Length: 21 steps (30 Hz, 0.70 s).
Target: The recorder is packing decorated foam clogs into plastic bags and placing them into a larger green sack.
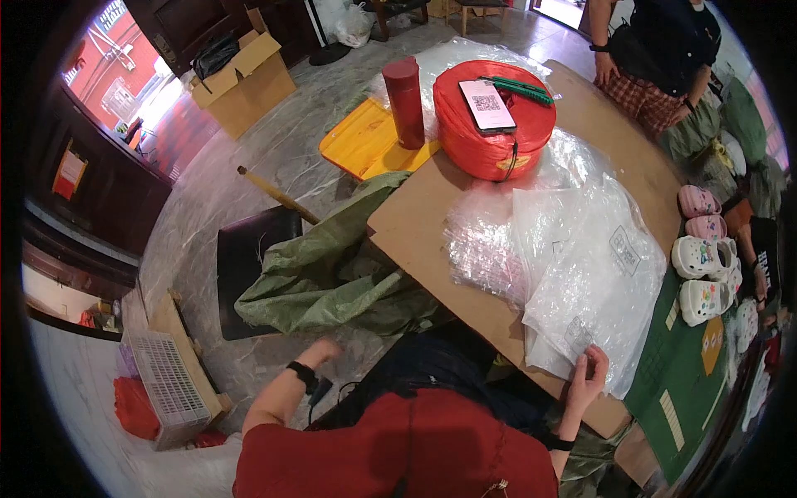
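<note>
My right hand is at the near edge of a stack of clear plastic bags on the brown tabletop. Its fingers are half bent and apart, the tips at the bags' edge; no firm hold shows. Off the table to the left, my left hand is smeared by motion, so its fingers cannot be made out. Beyond the bags stands a big roll of red plastic twine. A phone with a code on its screen and a green cutter lie on top of it.
A red cylinder stands on a yellow stool. A green woven sack hangs by the table's left edge. Several clogs sit at the right by a green mat. Another person is at the far right.
</note>
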Available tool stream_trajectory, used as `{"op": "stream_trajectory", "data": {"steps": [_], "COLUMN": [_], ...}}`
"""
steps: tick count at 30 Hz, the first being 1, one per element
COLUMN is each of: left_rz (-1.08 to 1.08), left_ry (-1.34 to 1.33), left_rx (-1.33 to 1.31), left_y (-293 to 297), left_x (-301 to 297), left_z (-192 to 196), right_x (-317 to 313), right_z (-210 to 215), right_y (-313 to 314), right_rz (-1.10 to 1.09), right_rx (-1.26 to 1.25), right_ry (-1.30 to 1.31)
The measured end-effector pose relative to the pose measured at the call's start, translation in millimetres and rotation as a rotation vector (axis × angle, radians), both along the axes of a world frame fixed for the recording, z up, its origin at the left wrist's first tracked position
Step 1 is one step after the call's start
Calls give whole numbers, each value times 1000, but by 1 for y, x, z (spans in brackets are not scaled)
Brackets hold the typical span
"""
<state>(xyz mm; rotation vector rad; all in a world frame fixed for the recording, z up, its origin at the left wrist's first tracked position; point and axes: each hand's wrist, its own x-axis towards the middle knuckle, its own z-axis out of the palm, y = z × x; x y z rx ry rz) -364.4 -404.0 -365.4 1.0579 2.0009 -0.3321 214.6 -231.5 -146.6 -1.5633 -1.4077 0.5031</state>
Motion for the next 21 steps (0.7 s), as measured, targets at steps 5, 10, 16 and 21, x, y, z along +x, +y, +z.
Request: {"op": "stream_trajectory", "data": {"steps": [5, 10, 16, 21], "left_rz": [-23, -227, -402, -526], "left_ry": [101, 382, 14, 307], "left_rx": [704, 332, 278, 621], "left_y": [116, 125, 122, 124], "left_x": [116, 101, 154, 156], "left_z": [252, 204, 229, 257], "right_x": [7, -2, 2, -2], "right_z": [10, 4, 11, 16], "right_y": [-13, -7, -8, -2], "right_rz": [-31, 6, -49, -99], "right_rx": [-14, -7, 42, 46], "right_ry": [-60, 7, -37, -166]}}
